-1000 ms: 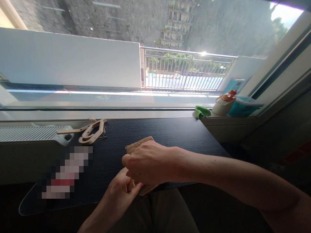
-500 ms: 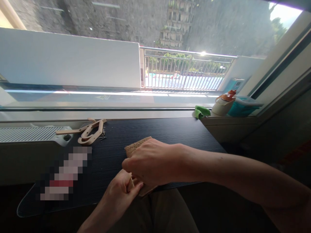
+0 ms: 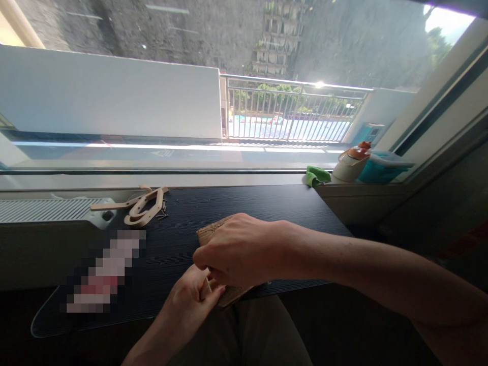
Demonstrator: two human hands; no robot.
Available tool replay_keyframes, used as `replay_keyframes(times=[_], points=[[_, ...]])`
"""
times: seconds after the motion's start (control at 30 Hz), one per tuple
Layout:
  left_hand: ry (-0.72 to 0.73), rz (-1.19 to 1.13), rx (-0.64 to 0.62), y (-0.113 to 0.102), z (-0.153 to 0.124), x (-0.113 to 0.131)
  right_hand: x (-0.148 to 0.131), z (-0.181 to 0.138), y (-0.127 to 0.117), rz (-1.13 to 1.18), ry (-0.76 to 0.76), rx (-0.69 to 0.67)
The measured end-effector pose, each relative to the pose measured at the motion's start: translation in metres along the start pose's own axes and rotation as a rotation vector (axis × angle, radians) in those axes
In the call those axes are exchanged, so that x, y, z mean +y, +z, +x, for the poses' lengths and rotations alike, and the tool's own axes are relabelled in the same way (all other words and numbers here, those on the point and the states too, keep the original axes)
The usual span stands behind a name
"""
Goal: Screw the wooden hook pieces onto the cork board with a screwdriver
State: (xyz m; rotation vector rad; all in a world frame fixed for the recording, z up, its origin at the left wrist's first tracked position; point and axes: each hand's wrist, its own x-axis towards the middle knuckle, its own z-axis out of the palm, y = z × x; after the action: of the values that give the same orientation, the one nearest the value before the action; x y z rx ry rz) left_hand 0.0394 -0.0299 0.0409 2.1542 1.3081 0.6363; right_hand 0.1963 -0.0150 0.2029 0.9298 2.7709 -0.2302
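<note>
A worn wooden board lies at the front edge of the dark table, partly under my hands. My left hand is closed at the board's near left side, pinching a small pale wooden piece between thumb and fingers. Crossing above the board, my right hand is curled closed, knuckles up, just over the left fingertips. Whatever is in the right fingers is hidden beneath the hand. Most of the board's middle is covered too.
Shaped wooden pieces and several screws lie at the table's back left, beside a white radiator. A pixelated patch covers something at left. On the windowsill stand a green cloth, a beige container and a teal box.
My right hand has shifted slightly over the board, and a little more of the board's near end shows. The left hand keeps its pinch on the pale wooden piece.
</note>
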Motion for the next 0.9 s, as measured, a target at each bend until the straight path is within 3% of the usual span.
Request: replay_keyframes(times=[0.2, 0.33, 0.6, 0.9], points=[[-0.057, 0.011, -0.012, 0.002, -0.001, -0.002, -0.001, 0.0, -0.002, 0.0, -0.03, -0.013], [-0.018, -0.007, 0.004, 0.002, -0.001, -0.003, -0.003, 0.003, 0.001, 0.012, -0.003, -0.021], [0.004, -0.031, 0.028, 0.001, 0.002, 0.001, 0.0, 0.008, 0.011, -0.011, 0.011, 0.074], [-0.098, -0.013, -0.05, -0.004, 0.001, 0.007, -0.007, 0.003, -0.008, 0.008, -0.045, -0.046]])
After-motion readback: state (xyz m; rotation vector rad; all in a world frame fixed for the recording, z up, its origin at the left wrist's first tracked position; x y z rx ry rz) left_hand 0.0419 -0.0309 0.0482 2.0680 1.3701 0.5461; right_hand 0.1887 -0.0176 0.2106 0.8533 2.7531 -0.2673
